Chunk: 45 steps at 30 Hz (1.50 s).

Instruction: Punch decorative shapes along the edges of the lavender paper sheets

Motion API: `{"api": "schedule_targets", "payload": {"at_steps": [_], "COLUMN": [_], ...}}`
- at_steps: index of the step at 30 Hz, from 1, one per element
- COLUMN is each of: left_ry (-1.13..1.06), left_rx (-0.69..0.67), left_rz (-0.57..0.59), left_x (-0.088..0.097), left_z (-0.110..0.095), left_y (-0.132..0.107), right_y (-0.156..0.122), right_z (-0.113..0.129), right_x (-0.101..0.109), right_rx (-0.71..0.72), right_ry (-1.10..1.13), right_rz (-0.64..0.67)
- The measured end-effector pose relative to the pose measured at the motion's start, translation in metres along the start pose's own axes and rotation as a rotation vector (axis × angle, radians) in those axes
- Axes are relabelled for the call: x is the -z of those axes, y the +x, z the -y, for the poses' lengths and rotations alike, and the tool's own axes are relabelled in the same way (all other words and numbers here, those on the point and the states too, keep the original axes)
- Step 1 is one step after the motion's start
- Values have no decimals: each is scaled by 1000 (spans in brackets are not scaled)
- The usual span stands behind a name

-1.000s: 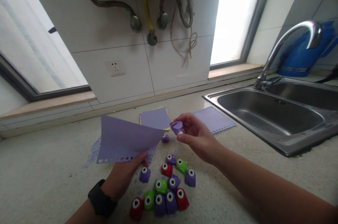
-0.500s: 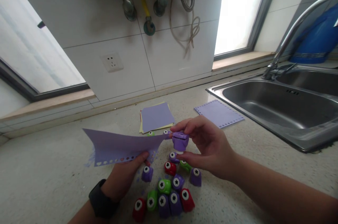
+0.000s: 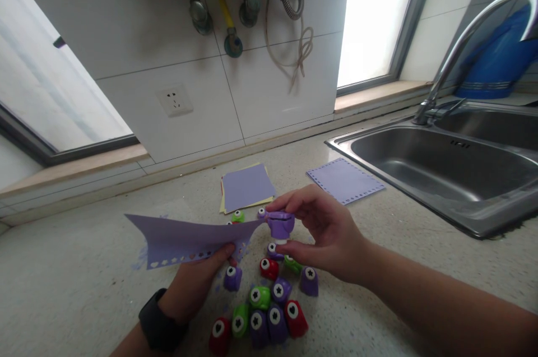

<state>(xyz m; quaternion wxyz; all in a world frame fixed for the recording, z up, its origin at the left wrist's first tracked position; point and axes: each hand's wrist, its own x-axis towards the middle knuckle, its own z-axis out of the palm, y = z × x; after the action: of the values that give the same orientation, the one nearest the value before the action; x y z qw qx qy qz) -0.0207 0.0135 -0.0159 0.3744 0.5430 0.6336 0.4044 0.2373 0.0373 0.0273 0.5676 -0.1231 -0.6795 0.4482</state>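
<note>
the left hand (image 3: 204, 272) is closed, thumb and fingers pinching a purple sheet (image 3: 185, 238), holed along its near edge, in front and left of the stack (image 3: 247, 188). the right hand (image 3: 330, 228) is partly curled, gripping a purple punch (image 3: 281, 223) between thumb and fingers, off the stack's near right corner. the sheet's corner meets the punch; i cannot tell if it is inside the slot. other punches (image 3: 259, 297) stand in front of the stack; a bordered sheet (image 3: 344, 179) lies to its right.

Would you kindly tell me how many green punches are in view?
4: a green punch by the paper stack, a second partly behind the right hand, a third and fourth lower in the picture. The sheet may hide more.
</note>
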Motion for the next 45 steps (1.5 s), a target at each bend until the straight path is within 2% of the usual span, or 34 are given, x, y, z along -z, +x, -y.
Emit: {"api": "schedule_targets", "payload": {"at_steps": [9,14,19,25,29,32,37,41,45], "left_ry": [-1,1,42,22,69,114,118,46,-79], "left_rx": [-2,7,46,-4,27,29,-71,-134,-136], "left_rz": [41,2,38,28,47,75,4,5,53], "left_x": [0,0,2,1,0,1,-2,-8,-13], "left_z": [2,3,-2,-10,-8,-7,-7,-10,-14], "left_y": [1,1,-2,-3,-2,-3,-5,-9,-14], "right_y": [0,1,1,1,1,1,1,1,1], "right_z": [-3,-6,-9,-16,-22,-24,-24,-25,-25], "right_x": [1,2,1,-2,-4,-5,-6,-7,-10], "right_rx": [-6,-41,-145,-370,-488,-543,-643,-709,-712], "right_ry": [-27,-41,-25,54,122,131,119,123,113], "right_rz": [31,39,-8,-25,-12,12,61,88,119]}}
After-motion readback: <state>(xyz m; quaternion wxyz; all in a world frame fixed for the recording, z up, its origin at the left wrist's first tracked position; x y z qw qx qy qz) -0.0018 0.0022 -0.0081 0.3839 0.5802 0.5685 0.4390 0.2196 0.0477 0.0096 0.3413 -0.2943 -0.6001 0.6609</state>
